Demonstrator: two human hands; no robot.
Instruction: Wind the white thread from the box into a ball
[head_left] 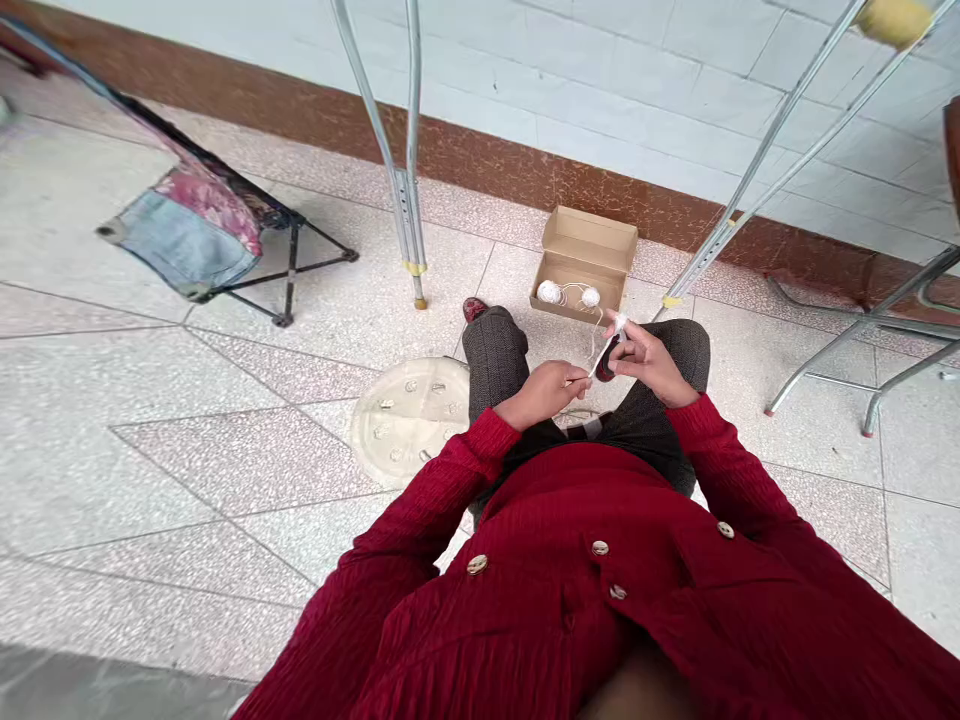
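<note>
My left hand (551,390) is closed, its fingers pinching the end of a thin white strand of yarn (599,358). The strand runs taut up to my right hand (649,362), where white yarn is bunched around the raised fingertips and the other fingers are curled. Both hands are above my lap, between my knees. Beyond them an open cardboard box (589,240) on the floor holds a larger white yarn ball (550,292) and a smaller yarn ball (591,297). A loose length of yarn trails from the box towards my hands.
A metal crutch (407,210) leans to the left of the box and another crutch (720,235) to the right. A folding chair (202,235) stands at the left. Beside my left leg is a round cream stool top (405,420). Metal furniture legs (832,345) stand at right.
</note>
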